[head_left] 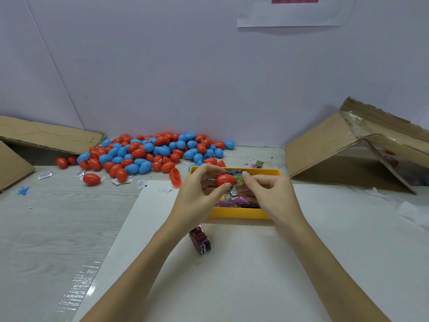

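Our left grip [197,191] is clasped around a red plastic egg [225,180], thumb below and fingertips above, holding it up over the far half of the yellow tray [234,215]. Our right grip [269,194] pinches a small green packet [240,181] with its end against the egg's right side. We judge the packet is being pushed into the shell, though we cannot tell whether this is one half or two halves closing. Working right above the tray makes sense: anything that slips falls back among the stock, not onto the counter [58,217].

The tray sits on a white sheet [232,287] in front of us and holds a loose heap of purple and pink packets [228,198], with something dark at its far end. Near its near-left corner a banded bundle of packets [200,242] lies on the sheet, apart from the tray.

Far left, a pile of red and blue eggs [151,152] spreads against the wall, on the left grip's side. A few open red half-shells [175,176] lie just left of the tray. A cardboard box [336,154] lies tipped on its side at the right, with red things dimly inside, too blurred to name. Another cardboard box [46,135] lies at the far left, eggs at its mouth.
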